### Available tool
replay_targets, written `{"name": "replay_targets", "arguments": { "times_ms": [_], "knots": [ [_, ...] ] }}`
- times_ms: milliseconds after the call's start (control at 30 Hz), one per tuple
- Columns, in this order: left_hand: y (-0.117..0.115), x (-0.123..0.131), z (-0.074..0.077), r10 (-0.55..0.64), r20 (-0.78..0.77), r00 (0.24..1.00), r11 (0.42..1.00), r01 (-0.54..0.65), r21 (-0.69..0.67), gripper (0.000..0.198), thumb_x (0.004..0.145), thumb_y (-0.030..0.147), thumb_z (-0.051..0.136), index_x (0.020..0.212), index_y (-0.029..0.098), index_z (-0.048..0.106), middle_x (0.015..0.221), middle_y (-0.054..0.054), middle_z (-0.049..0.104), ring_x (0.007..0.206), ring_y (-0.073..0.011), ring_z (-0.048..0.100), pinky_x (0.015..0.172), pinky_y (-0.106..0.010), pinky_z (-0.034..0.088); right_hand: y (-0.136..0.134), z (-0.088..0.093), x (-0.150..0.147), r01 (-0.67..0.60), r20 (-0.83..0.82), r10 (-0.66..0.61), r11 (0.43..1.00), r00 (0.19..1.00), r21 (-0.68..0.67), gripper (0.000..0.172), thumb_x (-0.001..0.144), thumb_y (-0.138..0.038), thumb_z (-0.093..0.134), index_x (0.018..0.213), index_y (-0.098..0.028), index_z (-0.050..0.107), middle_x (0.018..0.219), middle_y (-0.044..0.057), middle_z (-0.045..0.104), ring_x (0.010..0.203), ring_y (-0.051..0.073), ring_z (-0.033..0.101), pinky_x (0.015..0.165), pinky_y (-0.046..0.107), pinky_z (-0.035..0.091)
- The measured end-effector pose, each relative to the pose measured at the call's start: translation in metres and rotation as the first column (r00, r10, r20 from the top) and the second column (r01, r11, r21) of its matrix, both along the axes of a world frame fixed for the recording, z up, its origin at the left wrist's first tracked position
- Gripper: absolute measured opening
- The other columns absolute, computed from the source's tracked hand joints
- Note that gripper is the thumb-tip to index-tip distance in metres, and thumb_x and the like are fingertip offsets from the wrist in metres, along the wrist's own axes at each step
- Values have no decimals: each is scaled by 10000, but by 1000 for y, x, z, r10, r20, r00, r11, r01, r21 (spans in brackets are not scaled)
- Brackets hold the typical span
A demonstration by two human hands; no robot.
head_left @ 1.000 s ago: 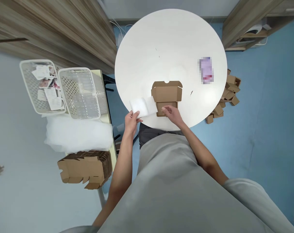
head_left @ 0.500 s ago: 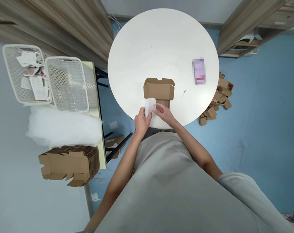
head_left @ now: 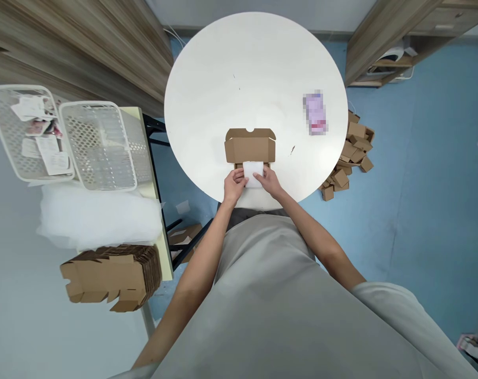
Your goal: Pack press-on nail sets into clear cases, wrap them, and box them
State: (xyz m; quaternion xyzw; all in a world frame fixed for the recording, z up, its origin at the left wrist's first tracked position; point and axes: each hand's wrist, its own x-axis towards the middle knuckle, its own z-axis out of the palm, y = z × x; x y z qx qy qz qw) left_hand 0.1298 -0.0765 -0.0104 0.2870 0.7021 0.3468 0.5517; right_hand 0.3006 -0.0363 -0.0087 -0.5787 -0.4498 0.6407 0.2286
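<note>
A small white packet [head_left: 253, 171], seemingly wrapped in soft foam sheet, is held between my two hands over the near part of an open brown cardboard box [head_left: 250, 149]. My left hand [head_left: 233, 186] pinches its left edge, thumb on top. My right hand [head_left: 270, 182] grips the right side with the thumb lying across the packet's face. The box lid stands open on the far side, with its side flaps out. Most of the box's base is hidden under the packet and hands. What the white wrap contains, if anything, cannot be seen.
The box stands on a round white table [head_left: 258, 63], with a blurred-out purple item [head_left: 315, 113] at right. At left, a side table carries white plastic baskets [head_left: 99, 145], white foam sheets [head_left: 100, 216] and flat cardboard boxes [head_left: 108, 276]. Small folded boxes [head_left: 357, 145] are piled beyond the right edge.
The packet has gone from upright and tilted to lying flatter and squarer over the box. My right hand has moved from beside it to gripping its right side.
</note>
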Motion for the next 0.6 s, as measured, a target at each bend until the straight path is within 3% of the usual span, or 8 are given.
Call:
{"name": "replay_targets", "arguments": {
  "times_ms": [133, 300, 433, 600],
  "knots": [
    [9, 4, -21, -6, -12, 1000, 998, 6, -56, 477, 827, 181, 791, 1284, 170, 655, 1324, -176, 791, 1186, -299, 786, 1105, -515, 618, 10, -22, -12, -32, 145, 34, 999, 989, -20, 405, 946, -563, 721, 1151, -217, 673, 1237, 100, 813, 1182, 284, 739, 1080, 438, 607],
    [12, 17, -35, -122, -246, 962, 989, 98, -106, 556, 887, 128, 725, 1426, 184, 599, 1411, -179, 741, 1310, -327, 726, 1183, -534, 562, 15, -36, -26, -90, 316, 94, 996, 944, -28, 235, 999, -324, 628, 1192, -191, 643, 1281, 156, 792, 1209, 329, 741, 1127, 484, 586],
    [11, 23, -38, -187, -396, 899, 981, 147, -129, 579, 918, 147, 714, 1483, 170, 588, 1477, -206, 674, 1435, -396, 634, 1241, -571, 497, 14, -35, -34, -165, 467, 191, 982, 863, -97, 233, 1050, -307, 583, 1236, -172, 617, 1288, 198, 770, 1252, 375, 726, 1143, 528, 577],
    [8, 25, -39, -150, -445, 883, 989, 132, -73, 555, 963, 250, 738, 1497, 211, 592, 1473, -186, 649, 1436, -415, 617, 1214, -571, 498, 7, -22, -36, -276, 562, 270, 958, 782, -77, 311, 1072, -305, 530, 1310, -117, 602, 1330, 267, 708, 1286, 430, 689, 1156, 622, 559]
  ]
}}
